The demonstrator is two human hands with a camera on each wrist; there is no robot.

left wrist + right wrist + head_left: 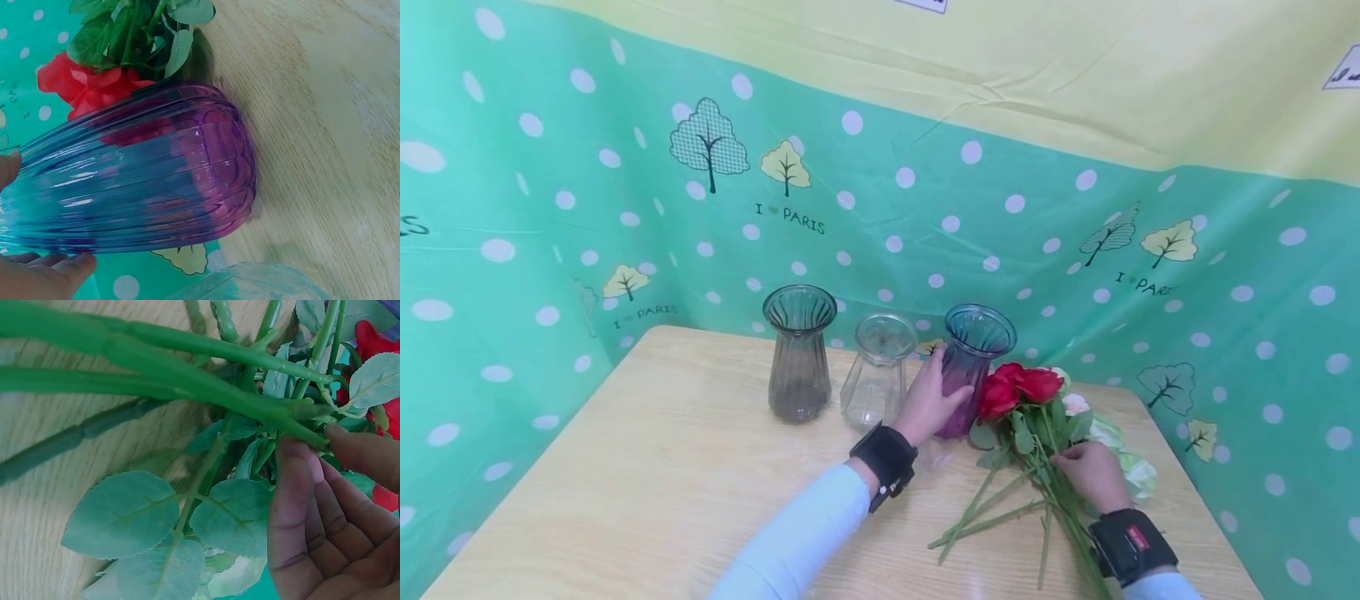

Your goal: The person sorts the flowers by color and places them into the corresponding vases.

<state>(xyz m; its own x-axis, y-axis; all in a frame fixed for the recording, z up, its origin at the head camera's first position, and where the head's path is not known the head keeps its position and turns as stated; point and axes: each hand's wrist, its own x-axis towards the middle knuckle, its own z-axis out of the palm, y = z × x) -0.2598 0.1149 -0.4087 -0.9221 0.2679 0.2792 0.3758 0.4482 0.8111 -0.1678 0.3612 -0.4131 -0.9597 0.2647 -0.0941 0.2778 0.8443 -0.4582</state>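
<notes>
A ribbed glass vase (968, 367), blue at the top and purple at the base, stands at the back of the table. My left hand (927, 402) holds its side, the thumb and fingers on opposite sides of the glass in the left wrist view. Right beside that vase lie red roses (1037, 384), their long green stems (983, 527) spread toward the front. At the stems, my right hand (1093, 475) pinches a green stem (269, 411) between thumb and fingertips. Leaves (125, 515) hang around those fingers. Which flower the pinched stem belongs to cannot be told.
Left of the blue-purple vase stand a clear glass vase (874, 392) and a grey glass vase (800, 375). Pale white-green flowers (1138, 475) lie at the right, partly behind my right hand. A green polka-dot curtain (850, 208) hangs behind the wooden table (647, 483).
</notes>
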